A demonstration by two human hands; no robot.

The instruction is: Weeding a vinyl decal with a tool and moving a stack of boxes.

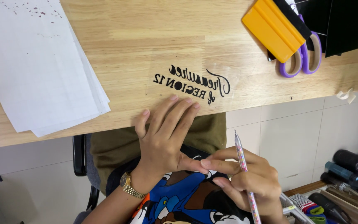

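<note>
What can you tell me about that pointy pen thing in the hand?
The pen-like tool is long and thin with a fine pointed tip aimed up toward the wooden table's edge. Its barrel looks clear, filled with tiny coloured dots. The right hand pinches it like a pencil, tilted slightly. Its tip touches nothing; the left hand's thumb lies close by.

This is my small craft workshop, the kind where vinyl lettering gets cut and applied. I sit at a pale wooden worktable (146, 37) with a clear transfer sheet carrying black cut lettering (192, 83) lying near its edge. A yellow squeegee (275, 27) rests across purple-handled scissors (303, 56) beside black vinyl sheets (344, 20), and a stack of white backing paper (34, 62) lies at the other end. Below the table there is a white tiled floor (295, 137) and an open tray of tools and tubes (344, 191).
</note>
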